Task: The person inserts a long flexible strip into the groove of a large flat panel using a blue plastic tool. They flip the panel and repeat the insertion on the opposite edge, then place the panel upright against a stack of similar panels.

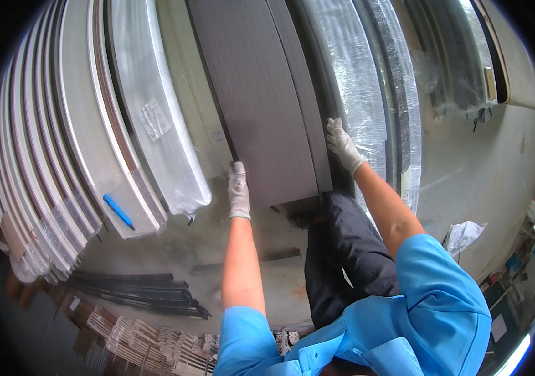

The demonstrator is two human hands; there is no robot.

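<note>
A wide brown-grey panel (255, 94) with a seam along its right side runs away from me, its near end between my hands. My left hand (238, 193), in a white glove, lies against the panel's left edge near the close corner, fingers straight and together. On the right side, my right hand (345, 146), also gloved in white, is beside the panel's right edge with fingers stretched and slightly apart. Whether its fingertips touch the panel I cannot tell. Next to that hand stands a panel wrapped in clear film (355, 81).
Film-wrapped panels (154, 106) and a row of pale, dark-edged panels (42, 156) stand at left. A slim blue tool (118, 211) lies on one. Dark strips (136, 291) and bundled pale pieces (148, 341) are on the lower left floor. White film (464, 237) lies at right.
</note>
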